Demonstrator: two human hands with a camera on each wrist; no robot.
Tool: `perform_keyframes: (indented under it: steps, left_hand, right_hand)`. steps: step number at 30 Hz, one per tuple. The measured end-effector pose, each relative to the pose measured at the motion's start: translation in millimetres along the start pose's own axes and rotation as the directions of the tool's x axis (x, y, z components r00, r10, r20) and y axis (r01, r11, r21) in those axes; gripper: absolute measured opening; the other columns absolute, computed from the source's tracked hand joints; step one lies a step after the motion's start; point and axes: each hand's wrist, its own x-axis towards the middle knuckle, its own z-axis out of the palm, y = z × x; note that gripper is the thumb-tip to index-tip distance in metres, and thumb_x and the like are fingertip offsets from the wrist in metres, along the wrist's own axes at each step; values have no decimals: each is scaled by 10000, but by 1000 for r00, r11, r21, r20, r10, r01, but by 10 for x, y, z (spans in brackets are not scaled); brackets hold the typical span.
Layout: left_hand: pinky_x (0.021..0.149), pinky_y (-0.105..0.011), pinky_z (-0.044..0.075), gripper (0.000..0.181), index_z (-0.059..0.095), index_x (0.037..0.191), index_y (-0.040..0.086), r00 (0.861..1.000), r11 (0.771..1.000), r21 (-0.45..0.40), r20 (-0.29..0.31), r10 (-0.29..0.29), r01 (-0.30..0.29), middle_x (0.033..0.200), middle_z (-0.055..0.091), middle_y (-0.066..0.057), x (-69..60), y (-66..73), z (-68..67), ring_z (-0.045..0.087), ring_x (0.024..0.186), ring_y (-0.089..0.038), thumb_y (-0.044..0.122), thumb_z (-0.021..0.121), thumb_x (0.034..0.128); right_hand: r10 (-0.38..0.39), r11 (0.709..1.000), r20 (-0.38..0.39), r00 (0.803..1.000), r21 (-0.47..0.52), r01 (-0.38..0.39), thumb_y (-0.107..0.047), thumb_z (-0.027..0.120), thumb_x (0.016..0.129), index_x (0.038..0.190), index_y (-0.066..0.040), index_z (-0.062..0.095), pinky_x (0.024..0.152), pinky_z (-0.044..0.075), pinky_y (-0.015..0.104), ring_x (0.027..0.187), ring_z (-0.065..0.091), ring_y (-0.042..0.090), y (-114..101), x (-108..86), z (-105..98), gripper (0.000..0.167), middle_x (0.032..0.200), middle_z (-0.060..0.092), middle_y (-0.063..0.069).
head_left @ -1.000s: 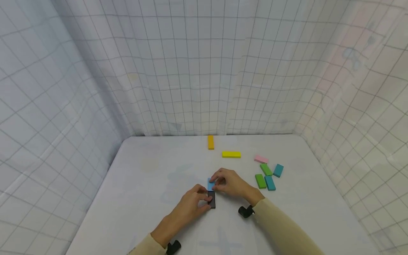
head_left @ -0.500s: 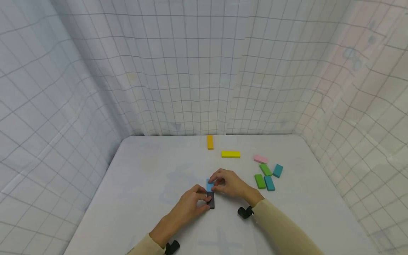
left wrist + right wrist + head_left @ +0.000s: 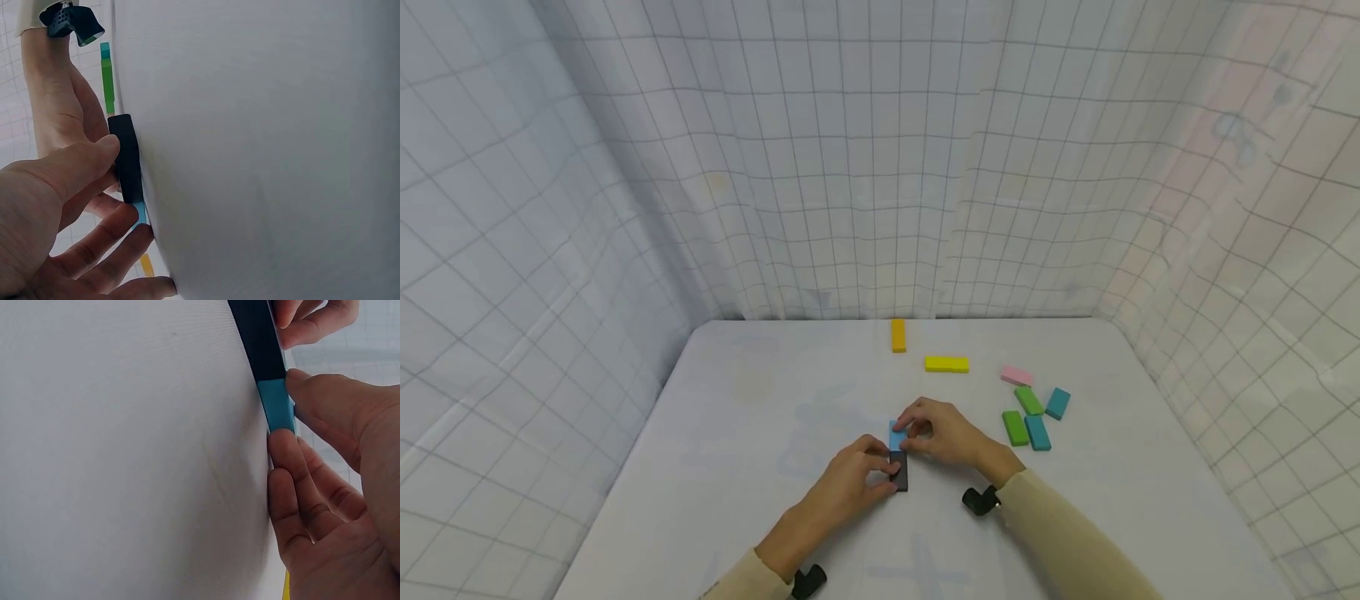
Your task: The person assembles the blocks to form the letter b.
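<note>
A black rectangular block [image 3: 902, 478] lies on the white table [image 3: 760, 433], end to end with a light blue block [image 3: 894, 438] just beyond it. My left hand [image 3: 850, 475] holds the black block, its thumb [image 3: 107, 147] on the near end and fingers by the far end. With thumb and fingers my right hand [image 3: 943, 429] pinches the light blue block. In the right wrist view the blue block [image 3: 276, 403] meets the black block [image 3: 257, 340] with no visible gap. Part of the light blue block is hidden behind my right fingers.
An orange block [image 3: 898, 335] lies near the back edge, a yellow block [image 3: 947, 364] in front of it. To the right are a pink block [image 3: 1017, 375], two green blocks [image 3: 1016, 427] and two teal blocks [image 3: 1038, 432]. Gridded white curtains [image 3: 880, 167] surround the table.
</note>
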Motion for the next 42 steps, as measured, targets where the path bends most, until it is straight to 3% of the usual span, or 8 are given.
perform_keyframes:
  steps: [2, 7, 15, 25, 32, 42]
  left_hand:
    - [1020, -516, 696, 240, 915, 1169, 17, 999, 999, -7, 21, -43, 43, 1320, 766, -171, 2, 55, -21, 800, 1186, -347, 106, 974, 954]
    - [1039, -527, 693, 256, 917, 1172, 27, 996, 997, -14, 45, -79, 80, 1354, 760, -175, -26, 85, -33, 797, 1216, -354, 134, 986, 950]
    - [1060, -531, 689, 245, 920, 1165, 39, 996, 997, -10, 43, -81, 82, 1379, 758, -156, -39, 82, -28, 794, 1250, -348, 143, 985, 954]
    - [1058, -546, 685, 251, 919, 1175, 37, 994, 995, -22, 52, -92, 93, 1383, 752, -159, -24, 64, -51, 791, 1247, -358, 152, 980, 961]
    - [1065, -538, 683, 247, 917, 1184, 43, 993, 995, -24, 65, -99, 101, 1389, 748, -146, -16, 47, -27, 786, 1255, -349, 146, 973, 967]
    - [1035, -506, 694, 244, 921, 1188, 52, 993, 995, -19, 73, -95, 96, 1357, 761, -131, 28, 54, -41, 794, 1212, -328, 149, 972, 970]
  right_hand:
    - [-1, 1000, 2, 1000, 5, 1, -178, 866, 1084, 1314, -131, 839, 1021, 681, 323, 1083, 783, 127, 1, -1, 4, 236, 1352, 762, 56]
    - [6, 1000, 21, 1000, 16, -7, -173, 876, 1075, 1313, -130, 838, 1027, 672, 292, 1072, 774, 80, 9, -8, 20, 245, 1345, 759, 47]
    - [48, 999, 37, 998, 1, -48, -211, 880, 1076, 1322, -179, 844, 1039, 650, 261, 1072, 750, 27, -19, -9, 9, 250, 1365, 759, 4]
    - [29, 999, 45, 999, 19, -30, -206, 864, 1089, 1356, -173, 830, 1044, 655, 258, 1103, 781, 62, -7, 19, -26, 271, 1363, 744, 22]
    - [26, 999, 20, 999, -23, -26, -241, 850, 1101, 1377, -189, 825, 1017, 643, 259, 1097, 745, 55, 19, 24, -78, 281, 1337, 766, -8]
    - [85, 994, -74, 994, -63, -89, -286, 791, 1144, 1357, -204, 842, 991, 645, 284, 1095, 748, 124, 12, -8, -257, 234, 1326, 788, -11]
